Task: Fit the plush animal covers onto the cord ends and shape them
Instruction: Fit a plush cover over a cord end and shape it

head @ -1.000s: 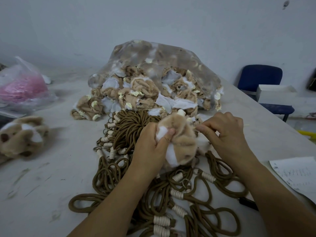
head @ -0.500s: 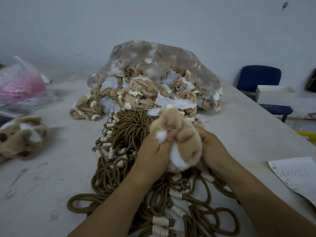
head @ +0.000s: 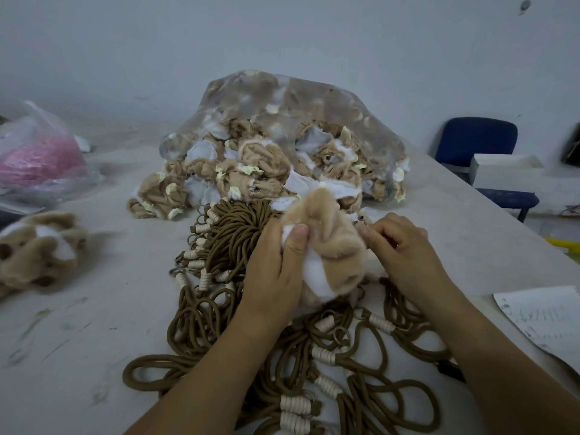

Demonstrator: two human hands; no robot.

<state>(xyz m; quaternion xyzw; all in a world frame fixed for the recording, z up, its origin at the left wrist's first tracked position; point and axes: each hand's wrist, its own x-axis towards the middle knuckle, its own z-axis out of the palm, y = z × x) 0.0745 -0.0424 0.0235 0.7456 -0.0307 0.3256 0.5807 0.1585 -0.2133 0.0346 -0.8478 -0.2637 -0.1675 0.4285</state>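
Cover (head: 332, 246): tan plush, white patches, lumpy oblong; long axis near upright, top tipped away toward bag (head: 282, 120). Held over cords (head: 232, 233), mid-bench. Left hand (head: 276, 271) grips it, thumb on white patch; right hand (head: 405, 252) pinches right side. Cords: brown loops, cream wraps. Bench (head: 94, 324) pale, scuffed; blue chair (head: 477, 139).

Grey-white table (head: 94, 340), surface scuffed and smudged. At its far left, a clear plastic bag (head: 37, 155) with pink contents, lying on the table. At the right edge, a sheet of paper (head: 546, 318) with handwriting, too small to read. Beyond the table on the right, a blue chair (head: 477, 139) with a white box (head: 505, 172) on its seat. Pale wall (head: 282, 36) behind, with one dark mark (head: 524, 5) at upper right.
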